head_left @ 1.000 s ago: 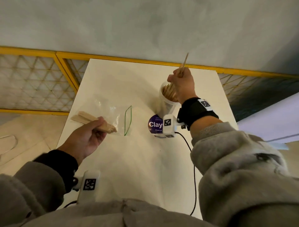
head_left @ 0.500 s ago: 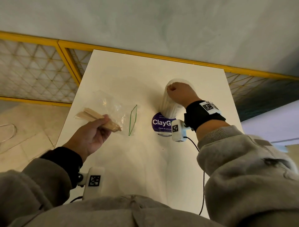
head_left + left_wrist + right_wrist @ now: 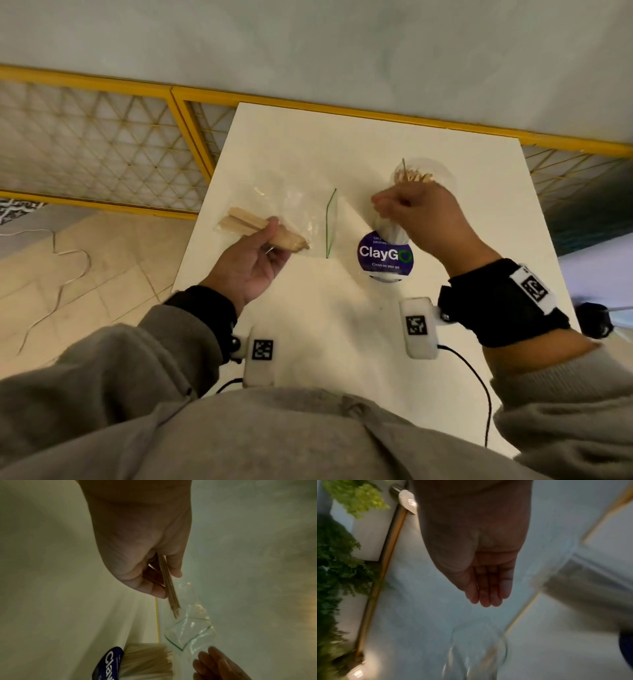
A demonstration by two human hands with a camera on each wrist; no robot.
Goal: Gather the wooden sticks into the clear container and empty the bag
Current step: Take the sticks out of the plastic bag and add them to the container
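Observation:
My left hand (image 3: 255,255) pinches a bundle of flat wooden sticks (image 3: 263,228) through the clear bag (image 3: 294,212), held just above the table's left side. The bag's green-edged mouth (image 3: 330,222) faces right. In the left wrist view the sticks (image 3: 169,586) poke out past my thumb into the bag (image 3: 190,632). The clear container (image 3: 385,255) with a blue ClayGo label stands upright, full of sticks (image 3: 412,176). My right hand (image 3: 407,214) hovers in front of it, between container and bag mouth. Its fingers (image 3: 489,588) are straight and empty.
The white table (image 3: 308,342) ends close on the left, with tiled floor below. A yellow-framed mesh railing (image 3: 191,102) runs behind it. A black cable (image 3: 479,387) trails from my right wrist over the table. Green plants (image 3: 337,561) show in the right wrist view.
My right hand put its stick down into the container, let go, and has drawn back left toward the bag mouth, empty. My left hand keeps the same hold on the bagged sticks.

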